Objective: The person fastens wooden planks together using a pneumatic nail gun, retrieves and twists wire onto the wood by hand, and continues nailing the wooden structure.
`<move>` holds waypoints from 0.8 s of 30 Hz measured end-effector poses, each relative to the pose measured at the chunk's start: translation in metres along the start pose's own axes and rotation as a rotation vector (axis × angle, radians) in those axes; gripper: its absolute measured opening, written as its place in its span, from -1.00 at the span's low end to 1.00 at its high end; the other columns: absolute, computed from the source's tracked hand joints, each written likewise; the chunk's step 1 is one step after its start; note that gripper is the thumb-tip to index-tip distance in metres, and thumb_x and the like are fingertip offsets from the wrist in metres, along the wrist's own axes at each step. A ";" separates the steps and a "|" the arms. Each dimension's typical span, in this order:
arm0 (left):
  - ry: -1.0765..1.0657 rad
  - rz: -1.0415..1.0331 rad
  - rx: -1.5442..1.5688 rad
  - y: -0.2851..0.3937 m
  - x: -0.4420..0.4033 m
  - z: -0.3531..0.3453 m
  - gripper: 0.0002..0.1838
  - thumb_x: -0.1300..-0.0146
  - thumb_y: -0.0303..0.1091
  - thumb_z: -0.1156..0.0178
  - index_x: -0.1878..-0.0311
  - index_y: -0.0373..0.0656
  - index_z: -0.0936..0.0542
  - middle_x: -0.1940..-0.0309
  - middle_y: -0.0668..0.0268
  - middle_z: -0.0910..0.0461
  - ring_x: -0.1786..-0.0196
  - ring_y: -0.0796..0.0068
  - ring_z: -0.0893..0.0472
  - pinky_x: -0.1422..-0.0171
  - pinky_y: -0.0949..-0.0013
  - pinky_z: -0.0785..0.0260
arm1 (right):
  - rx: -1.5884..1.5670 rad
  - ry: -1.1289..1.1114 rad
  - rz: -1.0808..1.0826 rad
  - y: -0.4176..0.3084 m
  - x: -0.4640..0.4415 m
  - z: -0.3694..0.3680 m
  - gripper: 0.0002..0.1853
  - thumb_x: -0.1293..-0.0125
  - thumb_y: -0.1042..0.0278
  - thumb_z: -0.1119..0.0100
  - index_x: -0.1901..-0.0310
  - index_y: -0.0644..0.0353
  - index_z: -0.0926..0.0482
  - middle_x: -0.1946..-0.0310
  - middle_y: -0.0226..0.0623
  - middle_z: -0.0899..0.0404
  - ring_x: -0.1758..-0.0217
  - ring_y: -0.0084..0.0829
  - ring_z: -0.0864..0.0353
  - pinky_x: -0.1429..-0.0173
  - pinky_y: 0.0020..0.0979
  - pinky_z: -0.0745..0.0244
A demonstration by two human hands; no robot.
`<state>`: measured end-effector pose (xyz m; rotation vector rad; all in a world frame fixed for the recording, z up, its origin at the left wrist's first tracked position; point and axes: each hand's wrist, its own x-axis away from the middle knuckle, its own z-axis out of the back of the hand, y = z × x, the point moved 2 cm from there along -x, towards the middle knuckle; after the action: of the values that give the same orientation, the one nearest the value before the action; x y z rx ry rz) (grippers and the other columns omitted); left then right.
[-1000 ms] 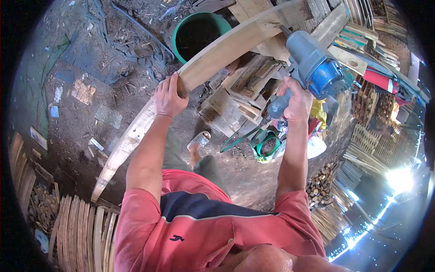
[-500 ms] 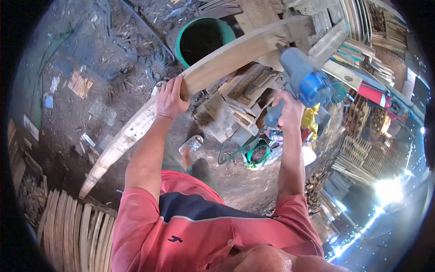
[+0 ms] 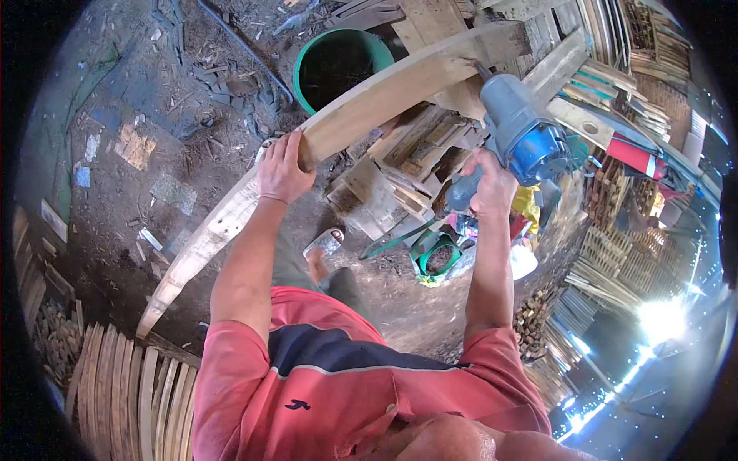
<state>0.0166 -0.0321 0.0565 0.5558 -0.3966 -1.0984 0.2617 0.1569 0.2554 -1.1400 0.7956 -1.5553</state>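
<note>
the left hand [image 3: 286, 169] grasps the curved plank [image 3: 392, 96] at its left end, best held firm. near the plank's right end sits the power tool [image 3: 513, 107], right hand [image 3: 492, 184] clenched round its handle [image 3: 461, 194]: keep it square to the edge.

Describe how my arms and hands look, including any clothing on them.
Your left hand and right hand are bare, with no gloves or watch visible. Your forearms are uncovered too, below short, plain reddish-pink sleeves.
</note>
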 end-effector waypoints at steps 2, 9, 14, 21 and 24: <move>-0.004 0.004 0.002 -0.001 0.000 0.000 -0.05 0.18 -0.19 -0.51 -0.39 -0.10 -0.38 -0.16 0.15 -0.55 -0.16 0.10 -0.57 -0.26 0.08 -0.42 | 0.041 0.011 0.008 0.001 -0.001 0.000 -0.86 -0.14 0.49 -0.26 0.50 0.33 -0.55 0.62 -0.25 -0.51 0.53 -0.38 -0.50 0.30 -0.37 -0.41; -0.029 0.031 -0.010 0.001 0.000 0.001 -0.07 0.18 -0.19 -0.51 -0.38 -0.08 -0.39 -0.16 0.16 -0.55 -0.17 0.10 -0.57 -0.25 0.09 -0.42 | 0.153 -0.039 0.004 -0.012 0.000 0.003 -0.95 -0.11 0.61 -0.17 0.38 0.27 -0.54 0.57 -0.38 -0.50 0.58 -0.48 -0.42 0.42 -0.42 -0.34; -0.003 0.016 -0.007 0.001 -0.002 0.002 -0.08 0.18 -0.19 -0.51 -0.36 -0.08 -0.40 -0.15 0.17 -0.55 -0.16 0.11 -0.57 -0.25 0.09 -0.42 | 0.097 -0.036 -0.117 -0.005 -0.004 0.002 -0.90 -0.09 0.59 -0.22 0.32 0.29 -0.57 0.59 -0.34 -0.49 0.59 -0.45 -0.44 0.44 -0.42 -0.34; -0.006 0.022 0.012 0.005 -0.001 0.005 -0.06 0.20 -0.21 -0.51 -0.37 -0.09 -0.39 -0.15 0.17 -0.56 -0.17 0.12 -0.57 -0.27 0.11 -0.42 | 0.052 -0.036 -0.059 -0.019 0.006 0.009 -0.83 -0.12 0.48 -0.25 0.32 0.40 -0.53 0.64 -0.22 -0.47 0.59 -0.34 -0.49 0.42 -0.34 -0.42; -0.008 0.032 0.005 0.004 0.000 0.003 -0.06 0.19 -0.22 -0.50 -0.38 -0.08 -0.38 -0.16 0.19 -0.56 -0.18 0.13 -0.56 -0.27 0.12 -0.42 | 0.087 -0.084 -0.005 -0.034 -0.001 0.013 -0.86 -0.14 0.47 -0.27 0.38 0.38 -0.54 0.64 -0.23 -0.48 0.56 -0.36 -0.50 0.36 -0.35 -0.41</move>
<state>0.0177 -0.0313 0.0608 0.5477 -0.4141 -1.0690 0.2630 0.1683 0.2902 -1.1366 0.6633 -1.5212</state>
